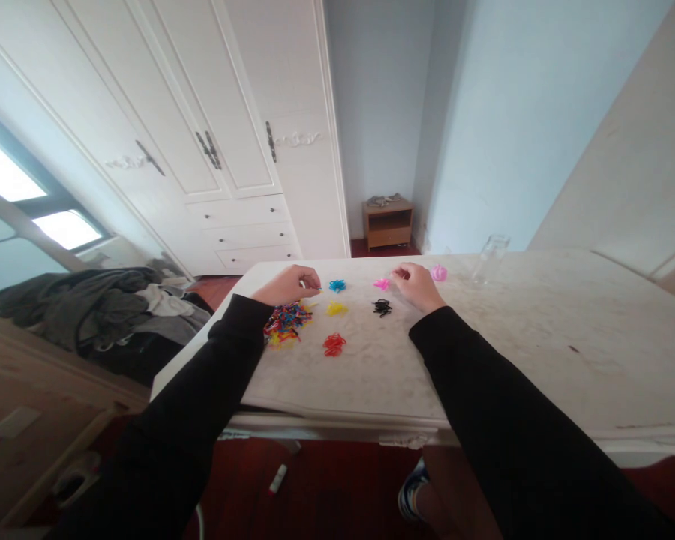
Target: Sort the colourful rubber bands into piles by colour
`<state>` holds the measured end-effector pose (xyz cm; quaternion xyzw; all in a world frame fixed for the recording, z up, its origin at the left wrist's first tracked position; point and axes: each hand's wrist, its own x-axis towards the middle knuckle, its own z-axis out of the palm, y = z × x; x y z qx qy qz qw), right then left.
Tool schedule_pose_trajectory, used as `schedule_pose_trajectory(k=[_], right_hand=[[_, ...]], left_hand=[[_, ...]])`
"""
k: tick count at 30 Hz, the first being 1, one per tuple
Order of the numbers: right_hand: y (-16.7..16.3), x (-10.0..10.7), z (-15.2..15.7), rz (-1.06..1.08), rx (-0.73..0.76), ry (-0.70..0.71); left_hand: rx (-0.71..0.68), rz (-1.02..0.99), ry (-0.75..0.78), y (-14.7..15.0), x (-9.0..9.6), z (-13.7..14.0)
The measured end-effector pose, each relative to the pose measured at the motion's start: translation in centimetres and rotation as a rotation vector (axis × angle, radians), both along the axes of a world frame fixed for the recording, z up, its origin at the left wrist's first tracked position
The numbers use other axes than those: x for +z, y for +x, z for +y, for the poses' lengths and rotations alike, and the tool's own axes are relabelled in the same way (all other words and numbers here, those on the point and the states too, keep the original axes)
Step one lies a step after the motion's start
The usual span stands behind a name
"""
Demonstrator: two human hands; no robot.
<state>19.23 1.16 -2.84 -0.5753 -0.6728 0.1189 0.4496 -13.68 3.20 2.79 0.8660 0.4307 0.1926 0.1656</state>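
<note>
My left hand (296,285) is above a mixed pile of small coloured rubber bands (289,318), thumb and fingers pinched together. A tiny coloured bit shows at its fingertips, too small to name. My right hand (415,284) hovers beside a little heap of pink bands (382,284), its fingers closed in a pinch; what they hold, if anything, is hidden. Between the hands lie blue bands (337,286) and yellow bands (337,308). Black bands (382,307) sit below the pink heap, and red bands (334,345) are nearest me.
The white table (540,352) carries a clear bottle (490,260) and a pink rounded object (439,273) beyond my right hand. Dark clothes (106,315) are heaped to the left. A wardrobe (230,150) and a small wooden cabinet (388,225) stand behind.
</note>
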Motion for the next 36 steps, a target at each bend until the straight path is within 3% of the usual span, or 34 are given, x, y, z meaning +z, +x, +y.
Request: schedule_pose_trajectory(k=[10,19,36], right_hand=[[0.0,0.1,0.0,-0.013,0.006,0.001],[0.1,0.0,0.0,-0.036,0.011,-0.011],[0.1,-0.1,0.0,-0.067,0.017,-0.012]], left_hand=[[-0.062,-0.110,-0.098,0.8,-0.6,-0.2],[-0.111,-0.169,-0.082,0.9,-1.2,-0.1],[-0.067,-0.142,-0.105,1.2,-0.8,-0.5]])
